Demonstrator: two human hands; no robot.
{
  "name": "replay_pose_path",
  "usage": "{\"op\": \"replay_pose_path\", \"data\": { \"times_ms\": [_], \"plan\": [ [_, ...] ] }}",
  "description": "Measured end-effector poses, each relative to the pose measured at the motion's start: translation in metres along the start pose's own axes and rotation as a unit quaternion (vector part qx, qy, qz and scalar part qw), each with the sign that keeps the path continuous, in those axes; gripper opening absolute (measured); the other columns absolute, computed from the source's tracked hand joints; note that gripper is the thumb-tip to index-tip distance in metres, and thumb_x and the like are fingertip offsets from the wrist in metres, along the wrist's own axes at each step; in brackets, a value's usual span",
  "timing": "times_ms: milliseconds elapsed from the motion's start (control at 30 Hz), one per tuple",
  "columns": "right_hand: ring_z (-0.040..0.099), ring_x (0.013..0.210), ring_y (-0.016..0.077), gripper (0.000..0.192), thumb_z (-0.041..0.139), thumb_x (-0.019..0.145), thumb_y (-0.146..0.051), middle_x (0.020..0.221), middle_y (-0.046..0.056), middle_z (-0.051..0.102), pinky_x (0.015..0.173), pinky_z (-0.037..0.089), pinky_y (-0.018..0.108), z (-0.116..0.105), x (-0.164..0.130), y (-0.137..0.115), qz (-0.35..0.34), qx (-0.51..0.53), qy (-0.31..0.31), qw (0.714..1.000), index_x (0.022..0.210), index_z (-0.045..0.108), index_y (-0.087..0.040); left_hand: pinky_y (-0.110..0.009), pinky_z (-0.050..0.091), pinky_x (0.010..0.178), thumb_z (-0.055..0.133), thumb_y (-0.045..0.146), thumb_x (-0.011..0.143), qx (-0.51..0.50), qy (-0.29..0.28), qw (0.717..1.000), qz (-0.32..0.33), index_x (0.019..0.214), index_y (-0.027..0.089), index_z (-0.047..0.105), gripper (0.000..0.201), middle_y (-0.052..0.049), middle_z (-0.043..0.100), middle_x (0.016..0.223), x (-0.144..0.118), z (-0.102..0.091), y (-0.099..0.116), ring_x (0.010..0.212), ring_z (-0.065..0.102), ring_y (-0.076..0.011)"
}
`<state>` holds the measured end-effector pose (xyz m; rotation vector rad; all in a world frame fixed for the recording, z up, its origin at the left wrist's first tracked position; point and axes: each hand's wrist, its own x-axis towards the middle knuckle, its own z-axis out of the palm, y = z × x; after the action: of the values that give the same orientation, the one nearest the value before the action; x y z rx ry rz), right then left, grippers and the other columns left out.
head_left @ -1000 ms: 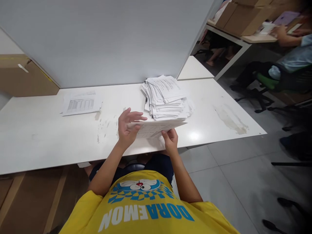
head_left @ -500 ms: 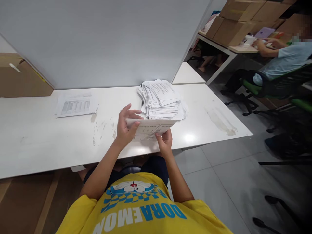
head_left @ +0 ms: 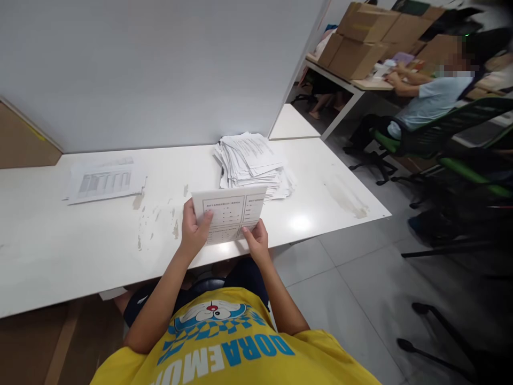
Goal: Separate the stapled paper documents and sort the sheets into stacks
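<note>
- The yellow shirt (head_left: 236, 353) of the person, below the fingers at the bottom of the view, bears "DORAEMON" in large letters, white for the first part and blue for the rest, seen upside down from the head camera.
- Above that word on the shirt is a printed cartoon cat face in blue and white with a red nose.
- The sheet (head_left: 229, 214) pinched between the fingers of the left hand (head_left: 193, 231) and the right hand (head_left: 256, 241) carries boxed print in small lines; none of it can be read.
- The paper stack (head_left: 250, 163) just beyond the fingers shows printed lines, too small to read.
- The printed sheets (head_left: 105, 181) far to the left of the fingers on the worktop (head_left: 60, 240) show a table of grey columns, illegible.
</note>
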<state>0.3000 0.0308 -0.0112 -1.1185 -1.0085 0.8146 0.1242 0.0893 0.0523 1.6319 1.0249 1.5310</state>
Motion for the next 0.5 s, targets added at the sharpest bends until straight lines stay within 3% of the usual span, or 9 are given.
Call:
{"op": "replay_pose_path", "data": {
  "times_ms": [100, 167, 333, 500],
  "plan": [
    [0.066, 0.108, 0.0237, 0.033, 0.068, 0.085, -0.046, 0.108, 0.007, 0.073, 0.098, 0.052, 0.039, -0.007, -0.001, -0.011, 0.032, 0.028, -0.047, 0.998, 0.110, 0.067, -0.024, -0.036, 0.059, 0.085, 0.065, 0.048, 0.089, -0.006, 0.012, 1.000, -0.021, 0.120, 0.023, 0.053, 0.042, -0.008, 0.067, 0.111, 0.004, -0.003, 0.006, 0.101, 0.068, -0.0212],
    [0.068, 0.108, 0.0263, 0.035, 0.071, 0.083, -0.047, 0.109, 0.007, 0.075, 0.097, 0.053, 0.043, -0.016, -0.005, -0.019, 0.082, 0.052, -0.106, 0.990, 0.109, 0.071, -0.024, -0.038, 0.059, 0.086, 0.065, 0.048, 0.089, -0.007, -0.011, 0.999, -0.049, 0.121, 0.023, 0.054, 0.042, -0.008, 0.067, 0.113, 0.008, -0.007, 0.014, 0.103, 0.068, -0.0223],
    [0.069, 0.111, 0.0297, 0.041, 0.080, 0.074, -0.043, 0.114, 0.006, 0.075, 0.102, 0.051, 0.051, -0.029, -0.024, -0.034, 0.206, 0.066, -0.298, 0.930, 0.112, 0.074, -0.026, -0.041, 0.060, 0.089, 0.061, 0.048, 0.090, 0.033, -0.181, 0.967, -0.175, 0.131, 0.029, 0.055, 0.045, -0.008, 0.066, 0.125, 0.011, -0.019, 0.035, 0.116, 0.065, -0.0272],
    [0.060, 0.127, 0.0318, 0.051, 0.082, 0.071, -0.040, 0.129, 0.006, 0.070, 0.112, 0.043, 0.055, -0.026, -0.054, -0.027, 0.261, 0.079, -0.269, 0.924, 0.120, 0.071, -0.027, -0.043, 0.055, 0.098, 0.060, 0.049, 0.090, 0.068, -0.278, 0.920, -0.269, 0.148, 0.032, 0.040, 0.064, -0.010, 0.060, 0.138, -0.016, -0.045, 0.033, 0.125, 0.059, -0.0289]
  ]
}}
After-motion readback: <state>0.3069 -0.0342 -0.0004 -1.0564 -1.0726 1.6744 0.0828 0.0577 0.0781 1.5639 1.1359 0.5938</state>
